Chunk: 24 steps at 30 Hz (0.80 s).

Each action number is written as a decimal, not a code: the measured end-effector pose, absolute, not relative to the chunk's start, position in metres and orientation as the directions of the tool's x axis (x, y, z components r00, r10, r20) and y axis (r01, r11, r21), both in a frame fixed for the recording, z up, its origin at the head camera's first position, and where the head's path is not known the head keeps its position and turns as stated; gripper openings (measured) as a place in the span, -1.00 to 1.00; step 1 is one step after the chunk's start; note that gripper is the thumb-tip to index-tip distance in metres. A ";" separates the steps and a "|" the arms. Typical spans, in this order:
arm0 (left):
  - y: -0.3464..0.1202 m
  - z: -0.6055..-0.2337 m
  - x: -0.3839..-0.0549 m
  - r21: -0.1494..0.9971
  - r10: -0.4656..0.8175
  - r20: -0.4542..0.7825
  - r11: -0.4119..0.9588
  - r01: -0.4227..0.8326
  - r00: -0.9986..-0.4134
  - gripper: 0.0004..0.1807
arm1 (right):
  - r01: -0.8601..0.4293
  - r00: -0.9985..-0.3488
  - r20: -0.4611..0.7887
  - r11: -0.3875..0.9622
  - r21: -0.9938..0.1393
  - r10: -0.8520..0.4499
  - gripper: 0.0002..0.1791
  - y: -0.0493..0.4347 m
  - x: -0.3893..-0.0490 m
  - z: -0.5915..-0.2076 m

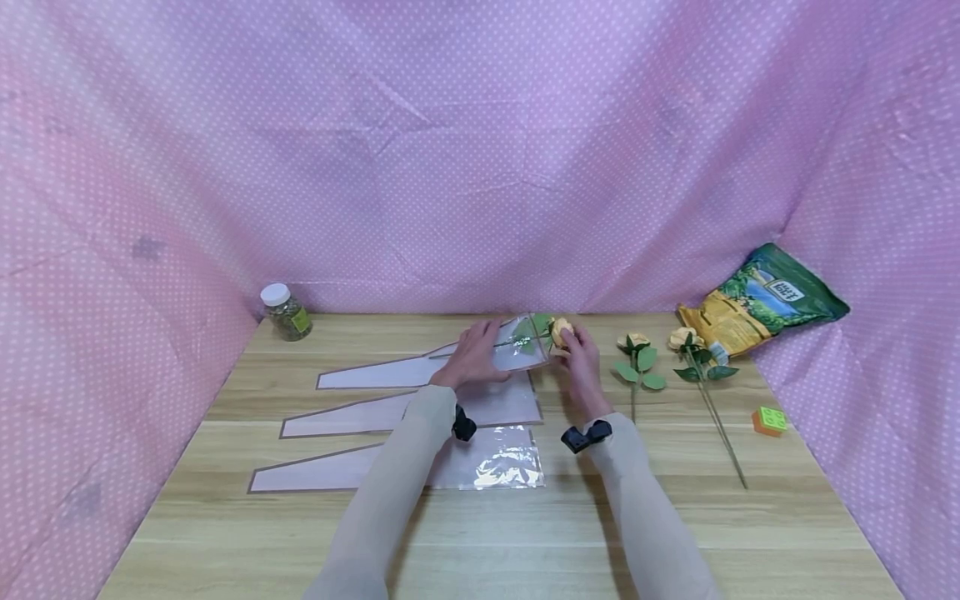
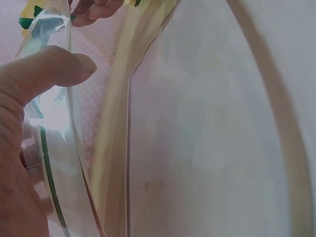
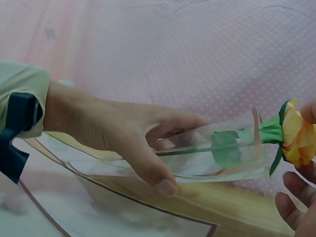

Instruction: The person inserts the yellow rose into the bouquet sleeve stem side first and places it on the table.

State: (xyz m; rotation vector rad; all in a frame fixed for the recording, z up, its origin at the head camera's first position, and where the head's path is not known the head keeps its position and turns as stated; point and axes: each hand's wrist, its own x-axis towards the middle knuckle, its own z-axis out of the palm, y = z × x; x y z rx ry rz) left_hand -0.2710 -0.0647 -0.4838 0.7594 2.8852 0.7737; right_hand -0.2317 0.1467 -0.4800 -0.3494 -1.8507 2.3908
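Note:
A yellow artificial rose lies with its stem and a green leaf inside a clear, tapered flower sleeve; the bloom sticks out past the wide mouth. My left hand grips the sleeve near that mouth, thumb on the near side and fingers behind, lifting this end. In the left wrist view the green stem runs down inside the film. At the bloom, my right hand holds the flower head between thumb and fingers. Two more sleeves, a middle one and a front one, lie flat nearer to me.
Two more roses, one short-looking and one long-stemmed, lie right of my right hand. A green and yellow bag leans in the back right corner, with a toy block before it. A white-lidded jar stands back left.

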 end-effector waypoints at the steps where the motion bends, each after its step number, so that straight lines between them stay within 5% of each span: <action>1: -0.064 -0.483 -0.271 0.485 0.477 0.069 0.751 0.448 -0.876 0.20 | 0.052 -0.970 -0.109 -0.252 -0.966 0.218 -0.67 0.148 -0.232 -0.480; 24: -0.059 -0.477 -0.271 0.472 0.509 0.075 0.739 0.480 -0.858 0.13 | 0.039 -0.988 -0.042 -0.021 -0.999 0.151 -0.56 0.153 -0.232 -0.483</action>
